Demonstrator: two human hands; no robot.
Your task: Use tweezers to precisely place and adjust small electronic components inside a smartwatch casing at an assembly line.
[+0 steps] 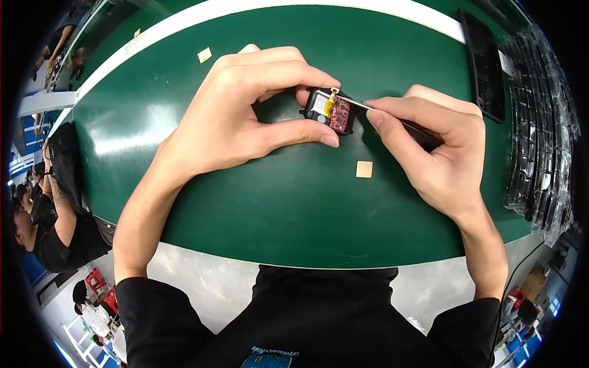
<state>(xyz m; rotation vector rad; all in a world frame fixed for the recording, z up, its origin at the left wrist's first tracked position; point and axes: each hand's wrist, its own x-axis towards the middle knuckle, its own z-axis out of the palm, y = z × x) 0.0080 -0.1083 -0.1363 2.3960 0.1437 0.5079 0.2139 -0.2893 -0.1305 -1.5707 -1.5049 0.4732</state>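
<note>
Left hand fingers pinch small black device; right hand grips probably tweezers.

Green table mat, black casing with red board, tan square, black sleeves

Two hands; one small black casing; one tweezers; two tan squares; one black tray.

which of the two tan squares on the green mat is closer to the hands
The tan square just below the right hand; the other square lies far off near the mat's top-left edge.
</note>
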